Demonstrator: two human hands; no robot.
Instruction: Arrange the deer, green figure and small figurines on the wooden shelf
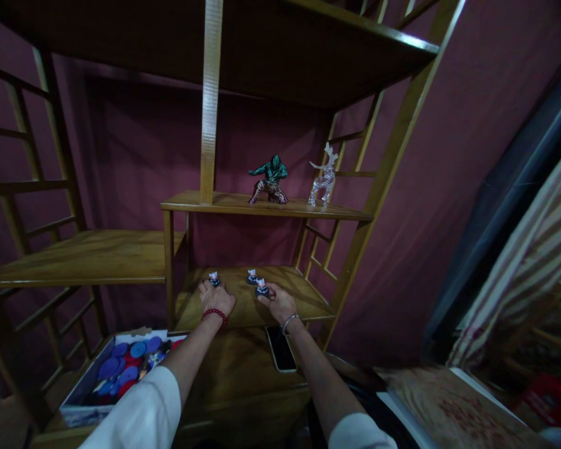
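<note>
My left hand (217, 300), with a red bead bracelet at the wrist, is closed around a small white-and-dark figurine (214, 279) at the left of the lower shelf. My right hand (279, 303), wearing a silver bracelet, pinches a similar figurine (262, 288) over the same shelf. Just behind it stands a third small figurine (252, 276), which neither hand appears to touch. All of them have dark round bases. The undersides of the two held figurines are partly hidden by my fingers.
A green-and-bronze crouching figure (270, 181) and a clear deer figure (325, 178) stand on the shelf above (234, 202). A phone (281, 349) lies below my right wrist. At the lower left, a box (86, 411) holds several coloured discs. Wooden posts frame the shelves.
</note>
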